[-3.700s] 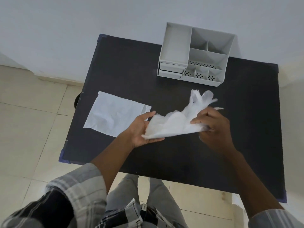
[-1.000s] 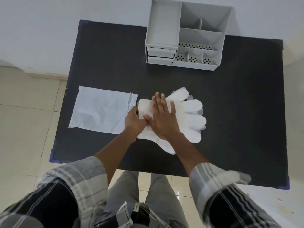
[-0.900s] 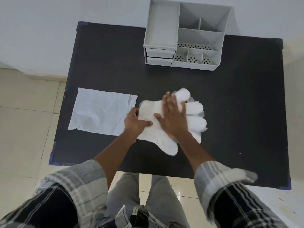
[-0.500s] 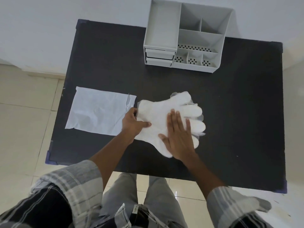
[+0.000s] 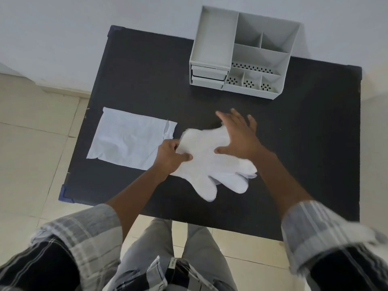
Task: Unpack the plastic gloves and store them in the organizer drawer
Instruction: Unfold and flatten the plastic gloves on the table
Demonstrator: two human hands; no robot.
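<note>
A stack of white plastic gloves [image 5: 206, 164] lies on the black table [image 5: 134, 80], fingers pointing toward the near right. My left hand [image 5: 170, 157] grips the cuff end of the stack, thumb on top. My right hand [image 5: 237, 135] lies flat with spread fingers on the far part of the gloves. The empty white wrapper [image 5: 130, 137] lies flat to the left. The grey organizer [image 5: 243, 53] stands at the table's far edge, its two small drawers [image 5: 207, 76] closed at its lower left.
The table's near edge runs just in front of my legs, and the tiled floor [image 5: 31, 154] shows to the left. A pale wall [image 5: 84, 28] rises behind the table. Bare black tabletop lies to the right of the gloves.
My right hand has slid from the near glove fingers up to the far side of the stack. The gloves have turned so their fingers point nearer to me. My left hand kept its hold on the cuff.
</note>
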